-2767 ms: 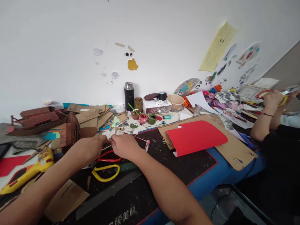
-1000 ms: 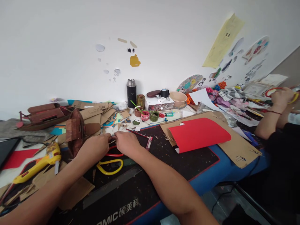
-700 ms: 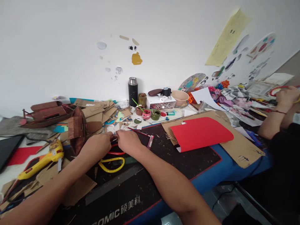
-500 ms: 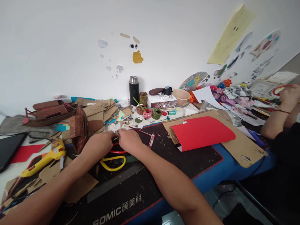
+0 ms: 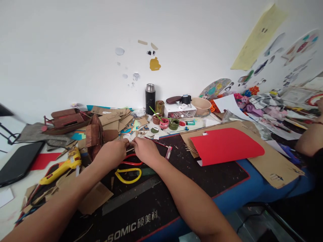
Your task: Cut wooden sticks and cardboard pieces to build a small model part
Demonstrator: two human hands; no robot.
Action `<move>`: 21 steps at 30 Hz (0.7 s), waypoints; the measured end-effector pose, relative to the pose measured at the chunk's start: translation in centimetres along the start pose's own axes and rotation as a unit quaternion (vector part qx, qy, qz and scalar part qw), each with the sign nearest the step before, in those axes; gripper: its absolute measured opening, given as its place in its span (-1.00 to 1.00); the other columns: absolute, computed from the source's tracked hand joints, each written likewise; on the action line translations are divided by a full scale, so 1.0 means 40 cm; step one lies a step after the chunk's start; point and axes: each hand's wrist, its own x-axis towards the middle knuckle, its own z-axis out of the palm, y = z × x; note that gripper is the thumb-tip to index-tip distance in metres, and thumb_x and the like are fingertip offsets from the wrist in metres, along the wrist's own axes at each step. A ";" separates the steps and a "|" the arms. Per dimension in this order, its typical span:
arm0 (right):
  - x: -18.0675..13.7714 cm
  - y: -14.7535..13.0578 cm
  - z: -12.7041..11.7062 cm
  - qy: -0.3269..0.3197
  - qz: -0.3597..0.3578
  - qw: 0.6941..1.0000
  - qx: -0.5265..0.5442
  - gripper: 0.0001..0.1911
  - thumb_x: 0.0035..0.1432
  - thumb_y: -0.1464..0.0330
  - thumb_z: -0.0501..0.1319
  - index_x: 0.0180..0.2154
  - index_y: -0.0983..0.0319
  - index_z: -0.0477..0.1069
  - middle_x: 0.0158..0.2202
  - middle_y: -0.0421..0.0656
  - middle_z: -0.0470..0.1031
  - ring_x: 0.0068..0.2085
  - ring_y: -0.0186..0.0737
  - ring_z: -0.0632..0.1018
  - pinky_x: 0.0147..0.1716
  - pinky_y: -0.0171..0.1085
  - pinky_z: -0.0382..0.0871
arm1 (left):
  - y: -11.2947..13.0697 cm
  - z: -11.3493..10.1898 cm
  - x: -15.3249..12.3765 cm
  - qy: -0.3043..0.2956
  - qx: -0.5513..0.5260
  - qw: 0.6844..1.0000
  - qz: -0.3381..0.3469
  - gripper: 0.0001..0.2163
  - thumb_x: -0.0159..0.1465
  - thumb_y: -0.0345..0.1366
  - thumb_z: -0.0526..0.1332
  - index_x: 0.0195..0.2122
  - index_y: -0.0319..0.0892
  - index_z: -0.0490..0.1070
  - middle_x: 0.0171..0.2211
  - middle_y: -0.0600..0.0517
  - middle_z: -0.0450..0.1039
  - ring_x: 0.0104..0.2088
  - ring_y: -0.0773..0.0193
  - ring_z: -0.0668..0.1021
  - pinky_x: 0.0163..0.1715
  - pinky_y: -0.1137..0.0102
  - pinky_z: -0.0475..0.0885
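Observation:
My left hand (image 5: 116,150) and my right hand (image 5: 146,150) meet above the dark desk mat (image 5: 202,181), fingers pinched close together. What they hold is small and mostly hidden; a thin pale sliver shows between them, too small to name. Right below lie scissors with red handles (image 5: 131,160) and scissors with yellow handles (image 5: 129,175). A brown folded paper piece (image 5: 94,137) stands beside my left hand. To the right of my right hand lies a small pink-and-white tube (image 5: 169,153).
A yellow glue gun (image 5: 60,170), cardboard scraps (image 5: 97,198) and a black tablet-like slab (image 5: 21,164) lie left. Paint jars (image 5: 173,124) and a black flask (image 5: 150,101) stand behind. Red paper (image 5: 227,146) rests on cardboard at right. A co-worker's arm (image 5: 309,139) reaches in at far right.
The view has turned left, so things sit further right and more of the black slab shows. My hands stay together at the same spot; a pale sliver now shows between them.

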 end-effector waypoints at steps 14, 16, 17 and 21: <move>0.015 0.034 -0.016 0.086 -0.015 0.974 0.207 -0.84 0.48 0.32 0.23 -0.14 0.19 0.59 -0.19 -0.13 0.68 -0.18 -0.16 0.60 -0.22 -0.29 0.25 | -0.077 -0.023 0.033 0.089 -0.354 0.930 0.042 -0.59 0.30 0.07 0.15 -0.14 -0.13 0.59 -0.17 -0.10 0.70 -0.17 -0.02 0.68 -0.12 0.26 0.52; 0.016 0.038 -0.015 0.102 -0.016 0.967 0.235 -0.87 0.45 0.34 0.26 -0.13 0.19 0.59 -0.19 -0.15 0.68 -0.19 -0.17 0.59 -0.22 -0.30 0.26 | -0.087 -0.036 0.031 0.062 -0.384 0.921 0.039 -0.55 0.29 0.12 0.16 -0.12 -0.15 0.60 -0.31 -0.06 0.67 -0.33 0.04 0.65 -0.29 0.29 0.51; 0.015 0.039 -0.015 0.105 -0.017 0.964 0.243 -0.88 0.44 0.34 0.27 -0.13 0.19 0.60 -0.19 -0.15 0.68 -0.19 -0.17 0.59 -0.22 -0.30 0.26 | -0.091 -0.040 0.031 0.053 -0.393 0.917 0.040 -0.54 0.29 0.13 0.16 -0.12 -0.15 0.60 -0.36 -0.03 0.65 -0.39 0.07 0.63 -0.36 0.31 0.49; 0.014 0.040 -0.012 0.101 -0.021 0.960 0.261 -0.88 0.41 0.34 0.29 -0.14 0.18 0.62 -0.20 -0.15 0.68 -0.21 -0.17 0.59 -0.20 -0.29 0.28 | -0.100 -0.041 0.030 0.057 -0.384 0.920 0.058 -0.61 0.30 0.08 0.16 -0.20 -0.12 0.60 -0.34 -0.04 0.66 -0.37 0.08 0.62 -0.35 0.31 0.47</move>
